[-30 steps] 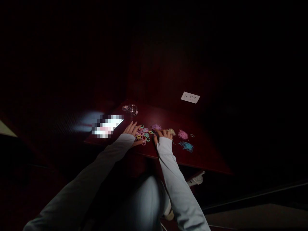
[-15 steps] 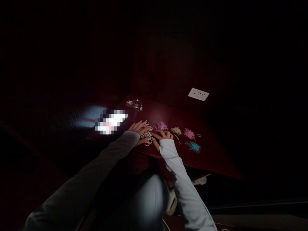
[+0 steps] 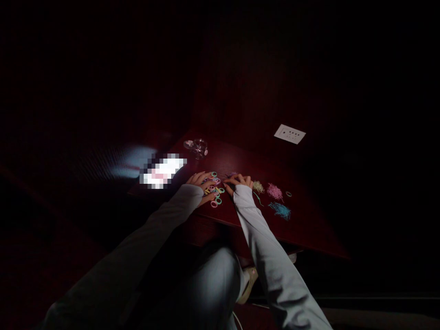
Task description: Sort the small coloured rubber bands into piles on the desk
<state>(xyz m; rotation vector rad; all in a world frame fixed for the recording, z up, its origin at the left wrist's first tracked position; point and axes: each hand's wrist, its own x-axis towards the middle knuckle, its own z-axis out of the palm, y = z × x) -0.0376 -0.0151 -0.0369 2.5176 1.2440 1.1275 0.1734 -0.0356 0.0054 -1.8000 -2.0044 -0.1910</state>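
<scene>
Pink pile [image 3: 274, 192], blue pile [image 3: 279, 210] separated, centre right; rings [image 3: 217, 190] mixed under left hand [image 3: 200, 180], grip apart; right hand [image 3: 242, 180], grip unclear.

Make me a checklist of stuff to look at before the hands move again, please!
1. Left hand at the mixed rings: ok, its fingers are spread over them.
2. Right hand holding something: cannot tell, the fingertips are too small and dark.
3. Purple pile in full view: not ok, the right hand hides part.
4. Yellow pile apart from the pink pile: ok, there's a gap.
5. Green strand inside a pile: not ok, it lies loose near the yellow one.
6. Lone ring with the other rings: not ok, it's off beside the pink pile.
</scene>
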